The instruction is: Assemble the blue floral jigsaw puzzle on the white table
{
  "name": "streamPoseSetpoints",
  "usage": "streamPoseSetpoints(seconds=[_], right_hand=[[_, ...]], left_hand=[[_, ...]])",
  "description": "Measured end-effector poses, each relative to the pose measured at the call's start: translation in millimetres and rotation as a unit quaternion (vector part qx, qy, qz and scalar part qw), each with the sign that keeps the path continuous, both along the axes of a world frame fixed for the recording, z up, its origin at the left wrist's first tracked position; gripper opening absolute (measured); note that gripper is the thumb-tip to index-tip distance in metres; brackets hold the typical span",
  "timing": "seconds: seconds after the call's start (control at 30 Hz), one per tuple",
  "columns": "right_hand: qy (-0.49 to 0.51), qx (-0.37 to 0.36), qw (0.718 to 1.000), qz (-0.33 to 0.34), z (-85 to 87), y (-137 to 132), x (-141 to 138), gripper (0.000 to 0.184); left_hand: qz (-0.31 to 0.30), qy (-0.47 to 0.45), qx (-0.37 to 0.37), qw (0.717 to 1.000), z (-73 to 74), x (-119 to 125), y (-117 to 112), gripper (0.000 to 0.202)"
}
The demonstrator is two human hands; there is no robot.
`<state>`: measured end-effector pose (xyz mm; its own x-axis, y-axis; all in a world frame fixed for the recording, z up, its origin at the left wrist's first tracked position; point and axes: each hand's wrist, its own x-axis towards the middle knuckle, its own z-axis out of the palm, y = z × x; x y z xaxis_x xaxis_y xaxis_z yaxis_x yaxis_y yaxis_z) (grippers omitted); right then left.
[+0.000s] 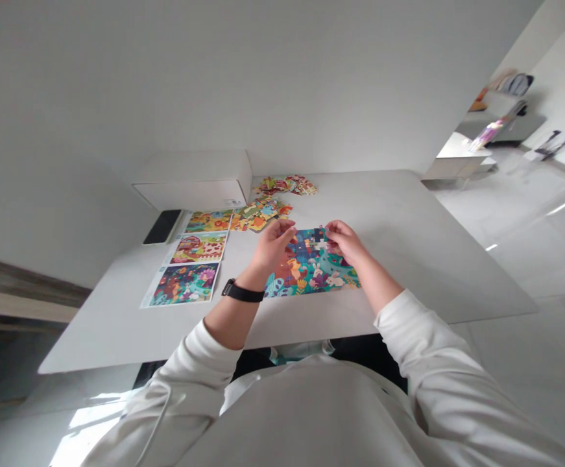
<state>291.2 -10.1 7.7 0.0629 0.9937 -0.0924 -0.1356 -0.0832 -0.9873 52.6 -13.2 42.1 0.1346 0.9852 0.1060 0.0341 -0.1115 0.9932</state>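
Note:
A partly assembled jigsaw puzzle [318, 272] with rabbits and plants on a dark teal ground lies on the table before me. A pale gap shows in its upper part. My left hand [276, 244], with a black band on the wrist, is at the puzzle's upper left edge. Its thumb and fingers are drawn together, and what they hold, if anything, is too small to make out. At the upper right edge, my right hand [344, 240] pinches what looks like a small puzzle piece [322, 227]. Both hands partly cover the puzzle.
Loose puzzle pieces lie in two piles, one orange-yellow [263, 213] and one reddish [287, 185] behind it. Left of them are three picture sheets [185, 283], a phone [163, 227] and a white box [192, 178]. The white table [408, 259] meets the wall behind.

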Motion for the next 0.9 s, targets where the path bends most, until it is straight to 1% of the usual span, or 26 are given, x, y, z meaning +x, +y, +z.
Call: streamPoseSetpoints(seconds=[0.07, 0.13, 0.2, 0.33, 0.47, 0.57, 0.67, 0.8, 0.9], right_hand=[[-0.016, 0.014, 1.0, 0.016, 0.4, -2.5, -1.6, 0.044], [-0.03, 0.029, 0.999, 0.032, 0.4, -4.9, -2.7, 0.045], [-0.04, 0.051, 0.997, 0.052, -0.5, -6.4, -3.5, 0.047], [-0.047, 0.093, 0.991, 0.087, -5.6, -5.3, -6.7, 0.049], [-0.058, 0.112, 0.988, 0.092, -12.5, -3.4, -10.8, 0.049], [-0.059, 0.109, 0.989, 0.078, -13.6, -4.3, -10.3, 0.05], [-0.03, 0.097, 0.994, 0.049, -9.1, -4.9, -4.3, 0.05], [0.039, 0.084, 0.995, -0.031, -1.0, -1.0, 10.5, 0.051], [0.068, 0.053, 0.993, -0.077, 2.4, 2.9, 20.5, 0.048]], left_hand=[[0.013, 0.033, 0.004, 0.999, -3.1, 12.5, 2.4, 0.03], [0.027, 0.065, 0.009, 0.997, -12.1, 21.8, 3.1, 0.024], [0.03, 0.087, 0.009, 0.996, -23.4, 25.8, 2.5, 0.021], [0.01, 0.085, 0.034, 0.996, -41.6, 20.6, 1.1, 0.025], [-0.008, 0.046, 0.025, 0.999, -49.7, 15.5, 1.9, 0.03], [-0.019, 0.008, -0.005, 1.0, -50.5, 18.0, 1.1, 0.033], [-0.039, -0.017, -0.031, 0.999, -47.9, 22.3, -1.8, 0.035], [-0.044, -0.014, -0.042, 0.998, -43.8, 24.4, -5.2, 0.036], [-0.04, -0.012, -0.051, 0.998, -43.6, 23.8, -5.4, 0.038]])
